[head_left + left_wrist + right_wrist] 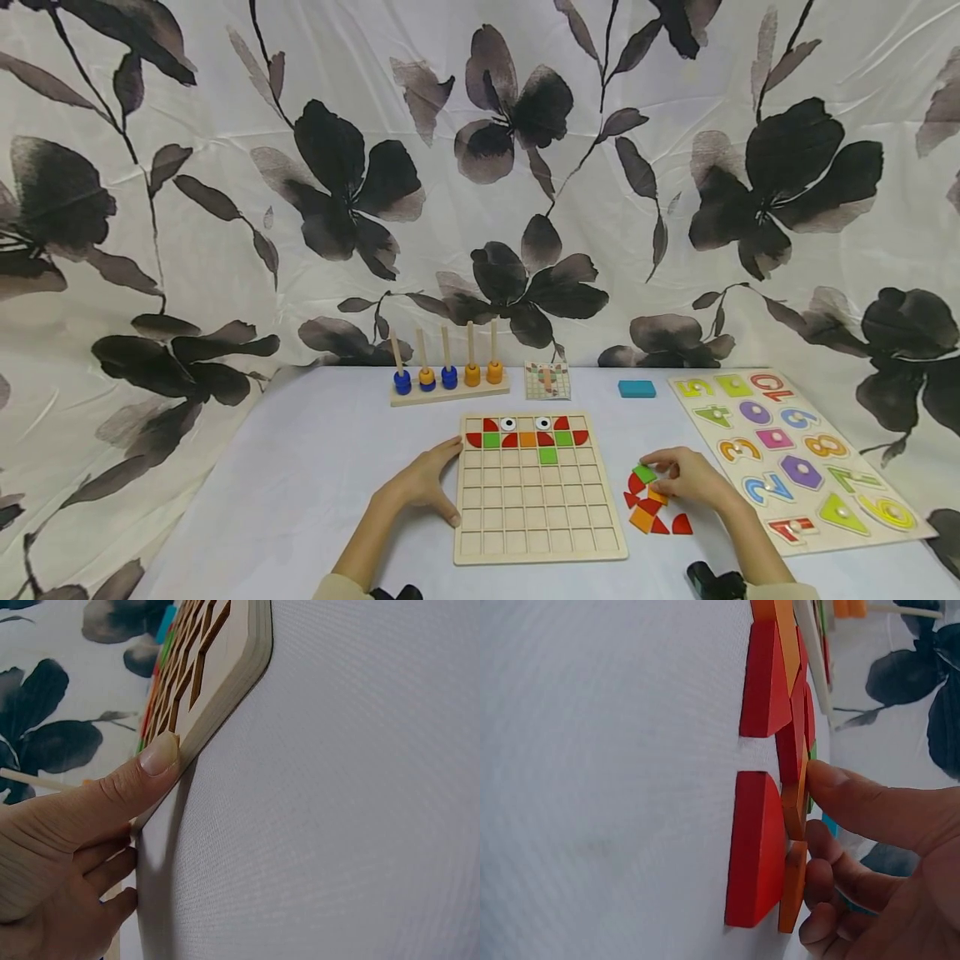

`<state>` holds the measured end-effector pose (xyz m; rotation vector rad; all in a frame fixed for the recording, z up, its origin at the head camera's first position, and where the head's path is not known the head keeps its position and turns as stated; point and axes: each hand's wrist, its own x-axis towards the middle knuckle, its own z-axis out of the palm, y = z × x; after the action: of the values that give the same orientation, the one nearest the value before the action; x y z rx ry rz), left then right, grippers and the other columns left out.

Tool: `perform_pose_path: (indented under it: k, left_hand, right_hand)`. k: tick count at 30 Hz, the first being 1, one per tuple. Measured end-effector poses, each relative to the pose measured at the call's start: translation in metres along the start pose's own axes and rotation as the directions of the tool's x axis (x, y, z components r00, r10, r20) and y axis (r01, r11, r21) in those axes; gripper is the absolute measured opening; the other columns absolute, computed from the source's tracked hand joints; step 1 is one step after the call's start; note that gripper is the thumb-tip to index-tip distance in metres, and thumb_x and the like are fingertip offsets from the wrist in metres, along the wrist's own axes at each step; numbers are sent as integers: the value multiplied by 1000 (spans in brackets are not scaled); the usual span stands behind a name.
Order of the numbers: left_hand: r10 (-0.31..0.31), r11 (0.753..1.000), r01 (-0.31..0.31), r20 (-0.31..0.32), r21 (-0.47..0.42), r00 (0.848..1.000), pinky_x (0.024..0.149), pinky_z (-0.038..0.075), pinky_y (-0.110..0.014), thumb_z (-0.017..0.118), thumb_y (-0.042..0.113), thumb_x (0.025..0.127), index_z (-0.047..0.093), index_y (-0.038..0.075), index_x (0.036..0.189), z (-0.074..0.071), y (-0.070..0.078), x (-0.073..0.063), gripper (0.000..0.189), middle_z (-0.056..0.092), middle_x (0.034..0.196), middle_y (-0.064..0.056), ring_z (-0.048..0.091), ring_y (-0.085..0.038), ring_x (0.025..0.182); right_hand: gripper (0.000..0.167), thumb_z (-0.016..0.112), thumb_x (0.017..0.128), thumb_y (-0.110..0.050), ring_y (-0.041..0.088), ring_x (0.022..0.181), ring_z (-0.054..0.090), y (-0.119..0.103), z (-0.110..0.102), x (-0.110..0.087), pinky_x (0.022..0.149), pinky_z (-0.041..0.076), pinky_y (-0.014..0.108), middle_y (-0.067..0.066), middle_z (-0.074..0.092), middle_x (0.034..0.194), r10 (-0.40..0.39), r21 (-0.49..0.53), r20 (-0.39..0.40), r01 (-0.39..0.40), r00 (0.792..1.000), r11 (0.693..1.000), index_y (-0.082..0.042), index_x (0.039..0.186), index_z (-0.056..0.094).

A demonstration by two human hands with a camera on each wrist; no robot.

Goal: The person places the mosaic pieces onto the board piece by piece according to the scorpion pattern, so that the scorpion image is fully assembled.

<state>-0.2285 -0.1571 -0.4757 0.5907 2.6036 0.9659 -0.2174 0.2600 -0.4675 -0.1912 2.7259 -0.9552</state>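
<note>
My left hand [427, 479] is spread along the left edge of a wooden grid board [540, 556]. Its thumb [159, 754] rests on the board's rim, while the other fingers lie farther up the side. Red, green and orange pieces and two eye pieces [542, 423] fill cells in the board's top rows, with one green square [548, 456] lower down. At the right, my right hand [686, 473] pinches a green square piece [643, 473] at the top of a loose pile. Red pieces [756, 851] and orange squares [641, 519] lie below its fingers.
Behind the board stand a bead abacus [450, 393] and a small pattern card [547, 381]. A blue block [637, 389] lies at the back right. The number and shape puzzle board [813, 471] takes up the table's right side. A floral cloth [510, 183] hangs behind.
</note>
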Motion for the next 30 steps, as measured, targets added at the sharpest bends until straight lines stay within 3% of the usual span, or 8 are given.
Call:
perform_pose_path:
  k: [8,16,24,30]
  left_hand:
    - [-16,1000,16,-1,-6,1000,112,24,-53,92,19,50,35,-9,140,1,1,1,110,29,149,-24,26,-42,137]
    - [-11,1000,11,-1,3,1000,112,25,-53,92,20,50,35,-9,140,0,0,1,110,29,149,-23,26,-41,137]
    - [3,1000,-3,-5,8,1000,112,26,-53,92,20,50,36,-10,139,1,-1,0,110,30,148,-24,27,-41,137]
    - [15,1000,-15,-7,2,1000,112,26,-53,92,18,50,36,-11,138,1,-1,0,109,30,148,-25,27,-42,136]
  right_hand:
    - [37,75,76,-9,19,75,45,0,2,2,63,42,29,7,60,93,-8,-1,15,8,1000,1000,-3,111,67]
    - [30,66,81,1,19,75,45,1,5,2,63,42,28,6,58,91,-19,-8,-8,19,1000,1000,-3,111,67]
    - [32,74,78,-14,17,73,45,0,6,3,58,42,24,4,58,88,-42,-23,-39,41,998,999,-1,107,68]
    - [28,76,76,-14,17,70,46,0,7,4,55,45,23,3,55,81,-13,21,-57,14,998,1000,-1,98,65]
